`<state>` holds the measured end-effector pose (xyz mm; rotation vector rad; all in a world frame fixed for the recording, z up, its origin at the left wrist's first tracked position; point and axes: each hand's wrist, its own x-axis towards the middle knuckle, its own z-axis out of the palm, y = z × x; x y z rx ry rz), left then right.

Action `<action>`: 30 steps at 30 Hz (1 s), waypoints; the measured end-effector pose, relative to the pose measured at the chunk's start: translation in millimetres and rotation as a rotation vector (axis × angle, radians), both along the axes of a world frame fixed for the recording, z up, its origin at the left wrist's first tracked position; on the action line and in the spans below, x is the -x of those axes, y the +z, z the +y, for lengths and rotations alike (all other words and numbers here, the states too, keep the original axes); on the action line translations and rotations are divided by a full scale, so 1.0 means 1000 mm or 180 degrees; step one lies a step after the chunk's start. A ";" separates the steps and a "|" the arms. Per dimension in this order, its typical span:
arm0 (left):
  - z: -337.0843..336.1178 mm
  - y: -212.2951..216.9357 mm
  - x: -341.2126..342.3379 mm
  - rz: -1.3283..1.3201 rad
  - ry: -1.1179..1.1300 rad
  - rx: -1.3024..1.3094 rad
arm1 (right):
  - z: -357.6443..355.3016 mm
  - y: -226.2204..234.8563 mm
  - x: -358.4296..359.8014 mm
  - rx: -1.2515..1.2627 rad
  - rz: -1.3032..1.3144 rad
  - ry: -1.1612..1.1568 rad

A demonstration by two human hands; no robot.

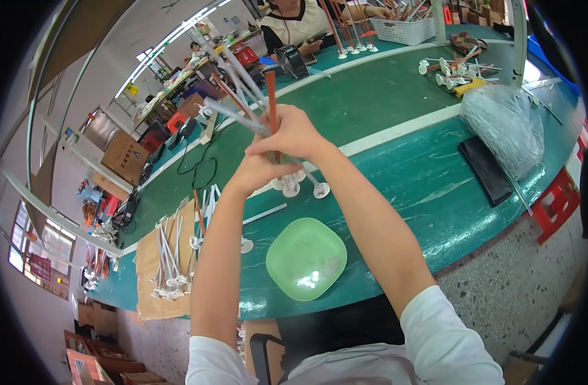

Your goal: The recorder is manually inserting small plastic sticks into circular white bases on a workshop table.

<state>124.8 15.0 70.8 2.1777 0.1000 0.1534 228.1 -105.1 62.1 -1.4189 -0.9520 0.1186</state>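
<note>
Above the green table (396, 186), both hands are closed around one bundle of long sticks (272, 90), some clear or whitish and some reddish-brown. White round ends (291, 188) hang below the hands. My right hand (295, 131) wraps the upper part. My left hand (262, 170) grips just beneath, its thumb pointing right; the two hands touch. Nearer to me lies a light green rounded-square plastic dish (307, 260), with nothing visible in it. Left of my left forearm, more such sticks (170, 256) with white round ends lie on a cardboard sheet (150, 282).
A clear plastic bag (502, 125) and a dark flat pouch (485, 170) lie at the right. Farther back are a pile of white-ended sticks (457, 72), a white basket (406, 31) and a small black fan (291, 61). A person (294, 29) sits across the table.
</note>
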 end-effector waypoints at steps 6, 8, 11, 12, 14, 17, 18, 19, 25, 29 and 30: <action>-0.005 0.007 -0.034 -0.1474 -0.0216 0.0847 | 0.018 0.017 0.020 -0.0229 -0.1744 -0.1702; -0.017 0.005 -0.036 -0.1775 0.0438 0.0833 | 0.014 0.047 0.009 -0.0318 -0.1611 -0.0783; -0.030 0.016 -0.030 -0.1723 0.0311 0.0726 | 0.006 0.101 0.004 -0.0276 -0.1729 -0.0873; -0.034 0.022 -0.029 -0.1733 0.0261 0.0710 | 0.006 0.123 0.006 0.0131 -0.2181 -0.0955; -0.041 0.036 -0.028 -0.1758 0.0202 0.0751 | 0.008 0.166 0.015 0.0906 -0.3148 -0.1099; -0.051 0.044 -0.023 -0.2035 0.0184 0.1304 | -0.004 0.187 0.032 0.1882 -0.3466 -0.0778; -0.053 0.047 -0.022 -0.2073 0.0103 0.1437 | -0.009 0.187 0.035 0.1996 -0.3479 -0.0697; -0.053 0.052 -0.021 -0.2095 0.0017 0.1583 | -0.014 0.186 0.038 0.2029 -0.3497 -0.0670; -0.073 0.079 -0.016 -0.1672 0.0318 0.1157 | -0.023 0.176 0.048 0.1767 -0.3717 -0.0717; -0.092 0.087 -0.013 -0.1807 -0.0075 0.1178 | -0.026 0.176 0.048 0.1414 -0.3817 -0.0872; -0.093 0.086 -0.014 -0.1707 0.0093 0.1247 | -0.027 0.176 0.048 0.1287 -0.3848 -0.0938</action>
